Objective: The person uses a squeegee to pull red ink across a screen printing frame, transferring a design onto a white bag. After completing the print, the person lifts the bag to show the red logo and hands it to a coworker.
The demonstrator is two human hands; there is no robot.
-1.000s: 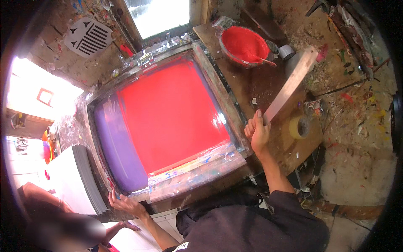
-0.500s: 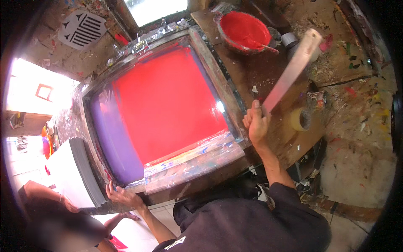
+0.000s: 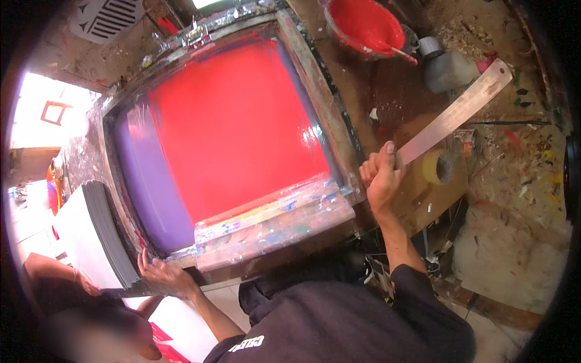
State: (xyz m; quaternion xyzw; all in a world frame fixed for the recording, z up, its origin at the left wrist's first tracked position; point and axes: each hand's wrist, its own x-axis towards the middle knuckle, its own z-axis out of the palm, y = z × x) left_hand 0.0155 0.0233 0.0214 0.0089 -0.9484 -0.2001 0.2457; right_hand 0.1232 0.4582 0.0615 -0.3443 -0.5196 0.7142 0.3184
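Over the tabletop [image 3: 393,100] right of the screen-printing frame [image 3: 319,97], the flat holed strip [image 3: 454,116], clenched in the right hand [image 3: 384,178], now tips farther rightward, pointing away from the red ink [image 3: 236,133], while the left hand [image 3: 162,272] rests loosely spread at the frame's near-left corner.

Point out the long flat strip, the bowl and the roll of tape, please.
Long flat strip [image 3: 452,118], head view: middle of its face.
Bowl [image 3: 357,49], head view: its lower edge.
Roll of tape [image 3: 430,167], head view: yellowish side.
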